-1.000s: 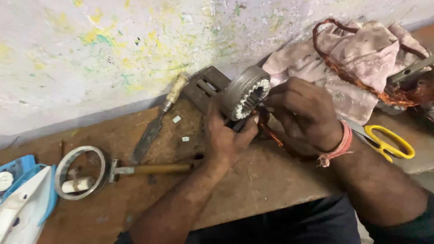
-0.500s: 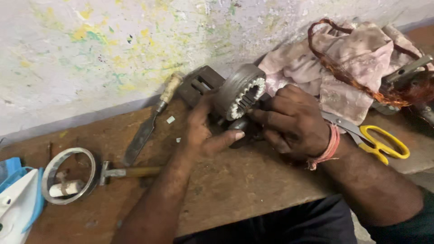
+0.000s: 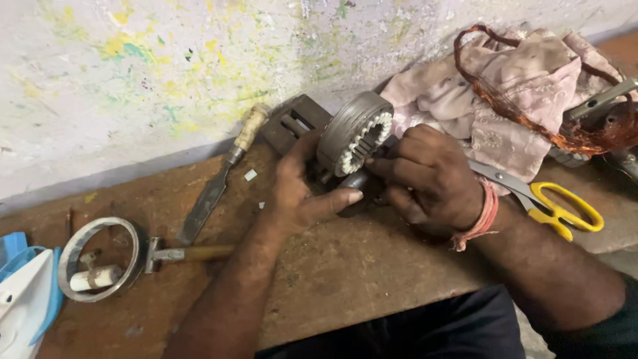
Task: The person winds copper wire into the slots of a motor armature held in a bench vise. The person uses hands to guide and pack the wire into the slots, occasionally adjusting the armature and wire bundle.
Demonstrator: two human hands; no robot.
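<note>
Head view: a grey metal motor stator point(image 3: 354, 135), ring-shaped with white-lined slots around its inner bore, is tilted on edge above the brown workbench point(image 3: 332, 266), near the paint-spattered wall point(image 3: 133, 73). The left hand point(image 3: 299, 189) grips it from below and beside, thumb extended under it. The right hand point(image 3: 428, 179) is curled, fingertips pinching at the stator's lower edge; what they pinch cannot be told. Just behind lies a wooden-handled chisel point(image 3: 222, 176). Yellow-handled scissors point(image 3: 555, 206) rest beside the right wrist, near a pink cloth point(image 3: 505, 86) bearing copper wire point(image 3: 531, 113).
</note>
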